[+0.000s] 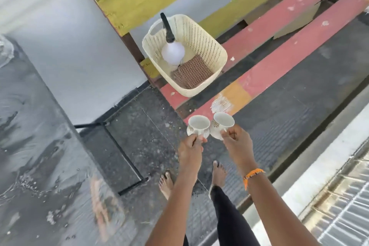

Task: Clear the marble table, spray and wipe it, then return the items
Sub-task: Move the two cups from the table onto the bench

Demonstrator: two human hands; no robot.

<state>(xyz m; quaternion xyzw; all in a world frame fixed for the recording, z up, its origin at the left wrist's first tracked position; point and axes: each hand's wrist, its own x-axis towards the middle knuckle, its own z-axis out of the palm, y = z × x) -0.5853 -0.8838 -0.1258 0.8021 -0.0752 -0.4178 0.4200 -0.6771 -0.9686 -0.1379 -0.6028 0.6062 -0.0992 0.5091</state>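
Seen from above, a person stood barefoot on a dark stone floor, each hand carrying a small white cup with a gold motif. The left hand (190, 147) had its grip closed on the left cup (198, 127), and the right hand (235, 141) had its grip closed on the right cup (222, 125); the two cups sat close together, nearly touching, held out in front of the body. Ahead, a cream plastic basket (207, 46) rested on a painted red and yellow slatted bench (299, 32), and held a white spray bottle (172, 51) with a black nozzle beside a folded brown cloth (191, 75). The dark marble surface (36, 146) lay at the left edge of the view, blurred, and nothing could be seen standing on the visible part. This looked like the clearing step, with the cups being carried off toward the bench. The next move would likely call for setting both cups down upright on a flat slat near the basket, then freeing the hands for the spray bottle and cloth.
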